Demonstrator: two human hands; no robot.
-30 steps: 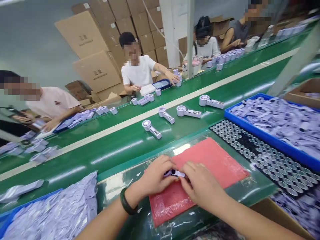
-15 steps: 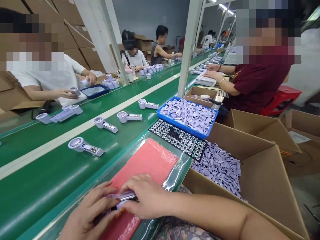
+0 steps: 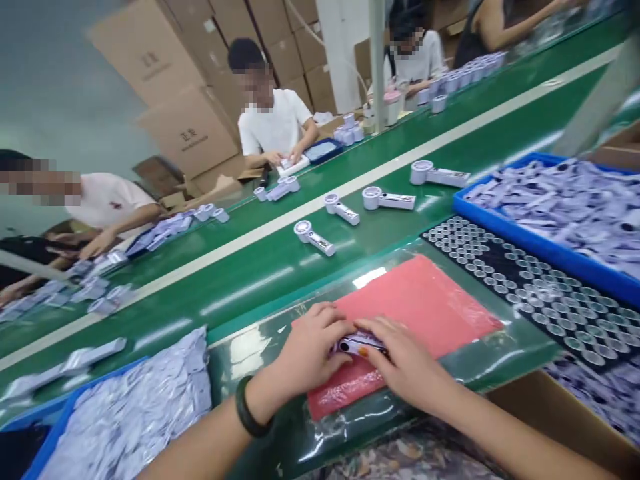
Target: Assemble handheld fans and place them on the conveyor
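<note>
On the near side of the green belt: a desk, its red mat, the left hand and right hand above it, and a lilac part between them.
To the right stand a blue tray heaped with lilac pieces and, just beside its near edge, a black sheet of clear discs. The fingers of both hands grasp the part, the left at its left end, the right at its right end; whether it touches the mat is hidden. Good handling would seem to want both ends held level, the part low over the padding, thumb pressure even, and fingertips clear of the small dark spot near the left end.
</note>
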